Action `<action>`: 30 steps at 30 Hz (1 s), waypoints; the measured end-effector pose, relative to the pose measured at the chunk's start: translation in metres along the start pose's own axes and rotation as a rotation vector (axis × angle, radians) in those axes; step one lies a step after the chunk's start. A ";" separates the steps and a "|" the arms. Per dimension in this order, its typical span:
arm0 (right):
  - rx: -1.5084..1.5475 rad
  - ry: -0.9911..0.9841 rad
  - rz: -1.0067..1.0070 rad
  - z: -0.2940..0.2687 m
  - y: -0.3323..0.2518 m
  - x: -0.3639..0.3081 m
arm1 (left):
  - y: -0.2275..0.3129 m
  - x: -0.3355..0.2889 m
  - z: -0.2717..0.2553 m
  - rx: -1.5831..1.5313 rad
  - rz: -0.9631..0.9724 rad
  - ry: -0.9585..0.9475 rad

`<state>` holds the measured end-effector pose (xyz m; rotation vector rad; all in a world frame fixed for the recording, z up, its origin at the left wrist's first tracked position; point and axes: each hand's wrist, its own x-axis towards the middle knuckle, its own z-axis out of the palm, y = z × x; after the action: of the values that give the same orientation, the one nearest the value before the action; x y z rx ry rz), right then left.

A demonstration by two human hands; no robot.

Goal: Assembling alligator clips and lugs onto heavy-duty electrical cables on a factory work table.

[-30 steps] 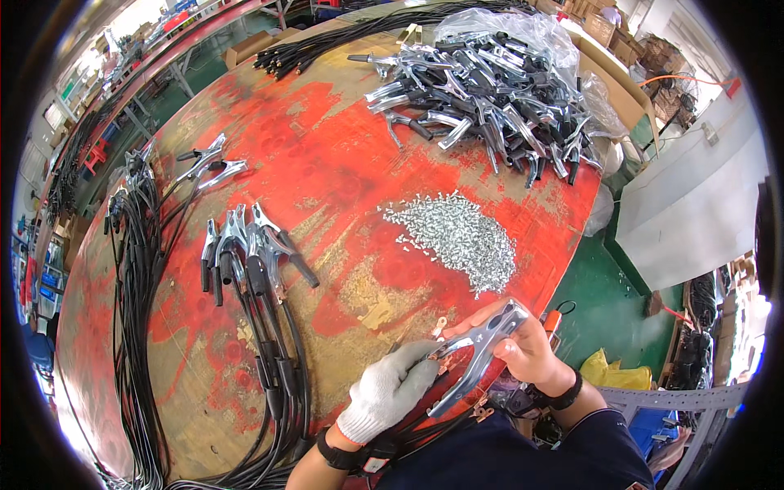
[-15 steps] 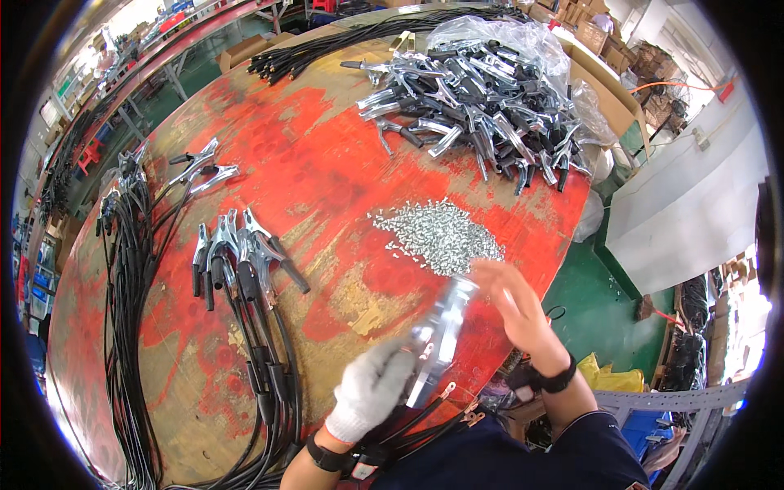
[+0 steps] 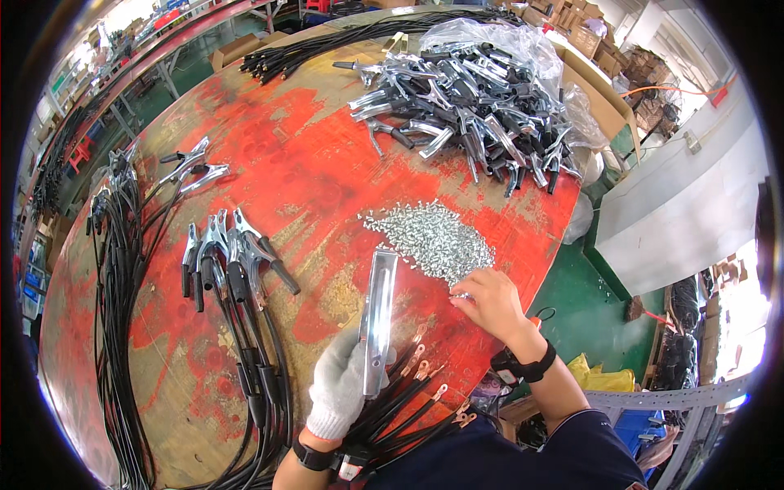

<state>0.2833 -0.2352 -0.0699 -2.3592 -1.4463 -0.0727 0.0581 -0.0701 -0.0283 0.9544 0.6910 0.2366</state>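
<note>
My left hand, in a white knitted glove, is closed around a shiny metal clamp. The clamp stands nearly upright with its bare channel-shaped side toward me; the rest is behind it and in the glove. My bare right hand is at the near right edge of a pile of small silver screws. Its thumb and fingers are brought together, with a few screws at the tips. Black cables with copper ring lugs lie beside the glove, close to my body.
A big heap of clamps with black handles lies at the far right by clear plastic. Cables with clamps attached lie left of centre, and a longer cable bundle farther left. More black cables lie along the far edge.
My left hand has moved left and turned the clamp more upright. My right hand has left the clamp's top end and come down to the screw pile, its fingers closing there.
</note>
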 end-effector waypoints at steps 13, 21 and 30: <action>-0.108 0.031 0.023 0.008 0.001 -0.012 | -0.040 0.011 -0.019 0.406 0.405 0.005; 0.542 -0.075 0.345 0.001 0.006 -0.011 | -0.012 0.001 -0.004 0.191 0.141 -0.128; 0.893 0.056 0.236 0.005 -0.045 0.005 | -0.022 0.007 0.001 0.421 0.308 -0.160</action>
<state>0.2462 -0.2110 -0.0606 -1.7257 -0.8790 0.4666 0.0616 -0.0807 -0.0489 1.4691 0.4501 0.2875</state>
